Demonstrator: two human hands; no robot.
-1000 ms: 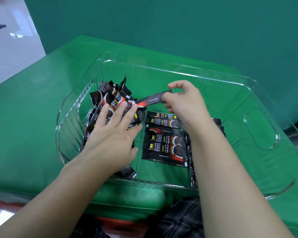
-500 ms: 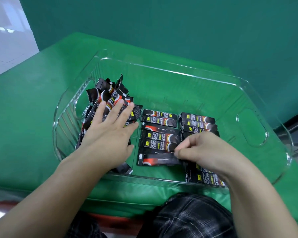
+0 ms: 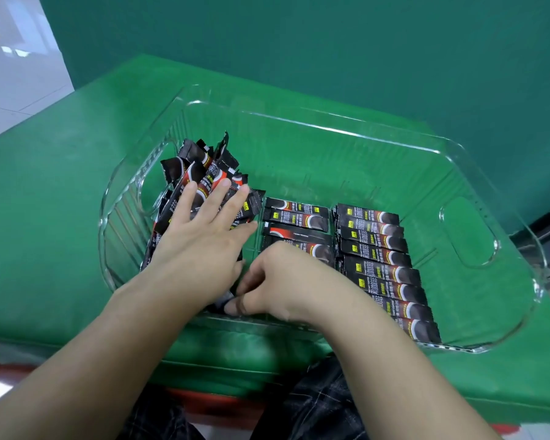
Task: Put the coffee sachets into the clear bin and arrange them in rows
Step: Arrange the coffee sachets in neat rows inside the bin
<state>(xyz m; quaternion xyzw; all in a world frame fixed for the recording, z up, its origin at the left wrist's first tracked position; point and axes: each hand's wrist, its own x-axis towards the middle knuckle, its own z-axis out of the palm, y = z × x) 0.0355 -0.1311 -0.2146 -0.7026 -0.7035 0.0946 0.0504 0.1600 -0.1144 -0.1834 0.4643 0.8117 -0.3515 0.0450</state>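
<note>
A clear plastic bin (image 3: 331, 128) stands on the green table. At its left end lies a loose pile of black-and-red coffee sachets (image 3: 204, 166), and my left hand (image 3: 200, 239) presses flat on it with straight fingers. Two rows of sachets lie flat on the bin's floor: a middle row (image 3: 299, 217) and a longer right row (image 3: 381, 249). My right hand (image 3: 283, 281) covers the near end of the middle row. Its fingers are curled by the bin's near wall and pinch the end of a sachet (image 3: 222, 300) just under my left wrist.
The green cloth table (image 3: 61, 217) stretches around the bin, with a green wall behind and pale floor tiles at the far left. The far half of the bin floor (image 3: 346, 173) is bare. A handle cutout (image 3: 470, 236) marks its right wall. My checked trousers (image 3: 315, 408) show below the table edge.
My right hand carried a sachet from the pile to the near end of the middle row, then slid left to the near-left part of the bin. My left hand stayed on the pile.
</note>
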